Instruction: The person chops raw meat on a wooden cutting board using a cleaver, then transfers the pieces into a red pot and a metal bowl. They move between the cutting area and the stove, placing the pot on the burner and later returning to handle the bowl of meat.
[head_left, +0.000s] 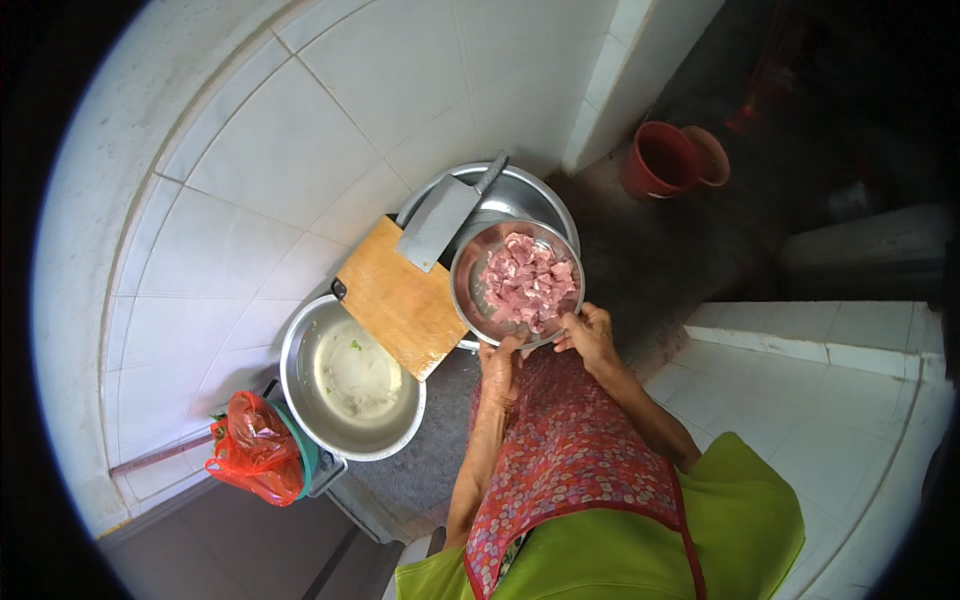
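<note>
Both my hands hold a round stainless steel bowl (466, 281) by its near rim, my left hand (502, 367) at the lower edge and my right hand (590, 334) at the lower right. Pieces of raw meat (529, 279) lie in the bowl, with a little liquid around them. Left of the bowl is a wooden cutting board (401, 296). A cleaver (439, 221) lies with its blade tip over the board's far end and its handle over a large metal basin (559, 206), which is partly hidden beneath the bowl.
A metal basin of cloudy water (358, 375) with green bits stands left, partly under the board. Beyond it are red plastic bags (262, 454) in a green container (306, 450). A tiled wall (285, 180) runs along the left. Red buckets (660, 161) stand on the floor at upper right.
</note>
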